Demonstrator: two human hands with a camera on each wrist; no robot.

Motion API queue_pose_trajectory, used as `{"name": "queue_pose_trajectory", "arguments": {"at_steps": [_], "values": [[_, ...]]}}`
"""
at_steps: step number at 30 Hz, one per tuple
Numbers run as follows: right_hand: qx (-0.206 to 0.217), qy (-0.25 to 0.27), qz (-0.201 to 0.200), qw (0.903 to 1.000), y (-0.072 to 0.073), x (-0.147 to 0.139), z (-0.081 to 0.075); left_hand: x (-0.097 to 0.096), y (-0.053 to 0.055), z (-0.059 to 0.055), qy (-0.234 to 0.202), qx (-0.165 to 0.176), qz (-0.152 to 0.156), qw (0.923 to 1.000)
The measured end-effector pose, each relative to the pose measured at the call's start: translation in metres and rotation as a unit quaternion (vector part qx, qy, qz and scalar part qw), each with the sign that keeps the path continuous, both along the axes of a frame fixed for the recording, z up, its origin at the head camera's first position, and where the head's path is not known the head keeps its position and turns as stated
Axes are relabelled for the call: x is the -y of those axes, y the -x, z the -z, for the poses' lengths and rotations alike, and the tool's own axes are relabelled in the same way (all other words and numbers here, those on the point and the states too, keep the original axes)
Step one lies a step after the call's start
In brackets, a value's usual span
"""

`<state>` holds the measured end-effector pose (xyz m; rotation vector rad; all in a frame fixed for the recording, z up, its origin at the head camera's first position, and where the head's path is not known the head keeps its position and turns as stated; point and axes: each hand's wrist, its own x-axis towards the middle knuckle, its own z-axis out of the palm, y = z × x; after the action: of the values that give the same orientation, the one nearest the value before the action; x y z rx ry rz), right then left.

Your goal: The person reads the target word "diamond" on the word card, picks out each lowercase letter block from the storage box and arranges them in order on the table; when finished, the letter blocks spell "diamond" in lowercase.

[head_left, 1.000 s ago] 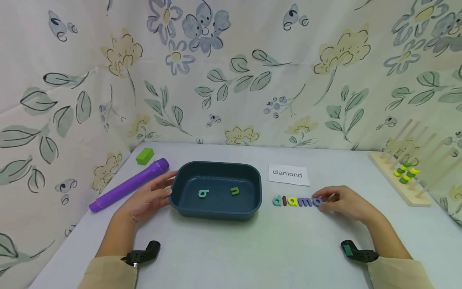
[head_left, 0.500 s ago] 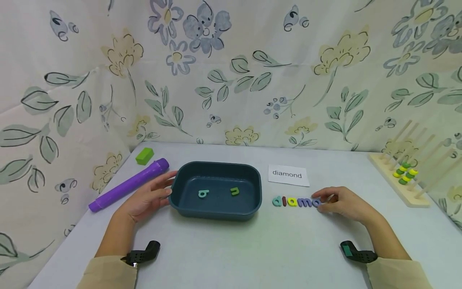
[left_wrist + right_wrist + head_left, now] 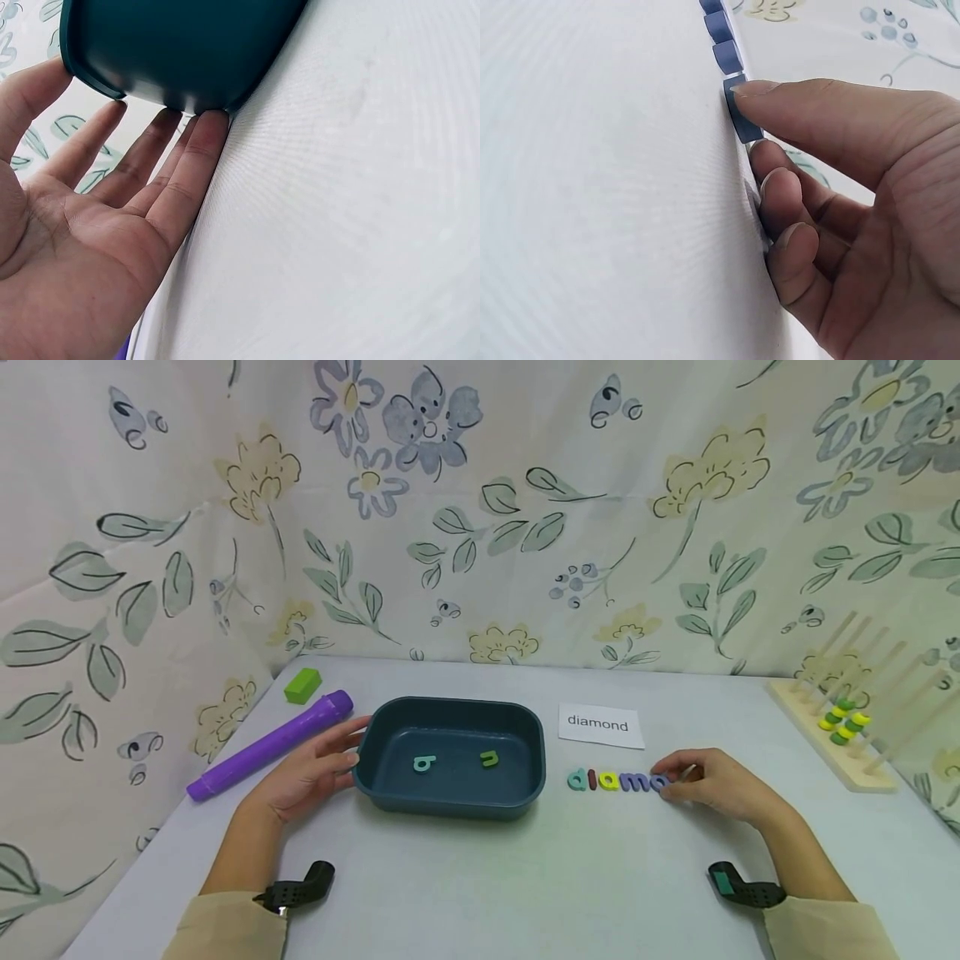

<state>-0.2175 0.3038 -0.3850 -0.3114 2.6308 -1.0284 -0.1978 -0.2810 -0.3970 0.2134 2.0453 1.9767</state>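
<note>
The purple letter o (image 3: 659, 782) lies on the table (image 3: 480, 893) to the right of the dark blue tray (image 3: 450, 806), at the far end of a short row of letters. Your right hand (image 3: 712, 787) has it between thumb and index finger, a light pinch at its edge; your other right fingers curl in, close together, low by the tabletop. Just beside the o, running back toward the tray, stand the purple m (image 3: 634, 782), the yellow a (image 3: 609, 782), a slim red letter (image 3: 592, 780) and the teal d (image 3: 576, 779), nearest the tray's right wall.

Your left hand (image 3: 311, 772) is at the tray's left end — fingers nearly straight and slightly spread, tips touching the outer wall, thumb up at the rim. Inside the tray you have two more letters, a teal one (image 3: 423, 764) left of the middle and a green one (image 3: 489, 759) to the right.

Right of the tray, behind the row, lies a white card (image 3: 600, 726) printed "diamond". Left of the tray, beyond your left hand, a purple stick (image 3: 270, 747) lies slantwise, with a green block (image 3: 302, 686) behind its upper end. Well to the tray's right is a wooden peg rack (image 3: 798, 707) with green and yellow rings (image 3: 851, 727) — and behind the tray hangs a floral cloth (image 3: 504, 643).
</note>
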Motion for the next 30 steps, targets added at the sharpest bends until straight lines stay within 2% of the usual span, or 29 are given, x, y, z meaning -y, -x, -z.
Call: {"name": "queue_pose_trajectory", "arguments": {"at_steps": [6,9,14,23,30], "values": [[0.005,0.005,-0.002,1.0000,0.001,-0.005,-0.003,-0.002,0.001,-0.003,0.006,-0.001,0.002,1.0000],[-0.007,0.012,0.005,0.9999,0.001,-0.010,-0.009,-0.004,0.003,-0.004,0.007,-0.002,0.010,0.9999],[-0.041,0.023,0.014,0.9988,0.003,-0.008,-0.022,-0.004,0.004,-0.004,0.009,0.000,0.006,0.9999],[-0.082,0.024,-0.019,0.9962,0.016,0.016,-0.051,-0.003,0.001,-0.002,0.003,-0.007,0.004,1.0000],[-0.092,0.028,-0.044,0.9944,0.029,0.034,-0.065,-0.001,0.001,0.000,0.004,-0.005,0.003,1.0000]]}}
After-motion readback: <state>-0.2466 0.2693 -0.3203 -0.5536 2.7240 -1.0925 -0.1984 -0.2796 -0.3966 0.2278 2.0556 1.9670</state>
